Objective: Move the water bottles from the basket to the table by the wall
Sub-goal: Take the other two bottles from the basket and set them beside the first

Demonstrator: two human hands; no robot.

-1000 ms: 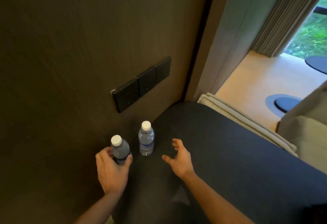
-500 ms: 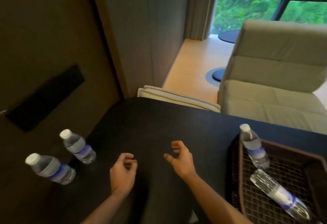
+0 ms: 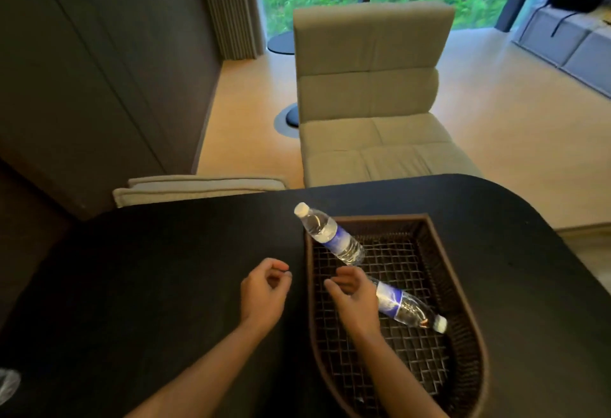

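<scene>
A dark wicker basket (image 3: 463,285) sits on the black table (image 3: 148,269) at the right. Two clear water bottles with blue labels are in it. One bottle (image 3: 330,236) stands tilted at the basket's far left corner, white cap up. The other bottle (image 3: 406,307) lies flat on the mesh floor, cap toward the right. My right hand (image 3: 350,292) hovers over the basket, fingers curled and apart, just left of the lying bottle and holding nothing. My left hand (image 3: 264,288) floats above the table left of the basket, loosely curled and empty.
A beige armchair (image 3: 373,103) stands beyond the table's far edge. A folded beige cushion (image 3: 198,188) lies at the table's far left edge. A dark wall panel (image 3: 82,70) runs along the left. A bit of clear plastic (image 3: 8,383) shows at the lower left edge.
My view has swung right from the wall to the basket. The two bottles placed by the wall have left the frame. Both hands moved right, the right one now over the basket.
</scene>
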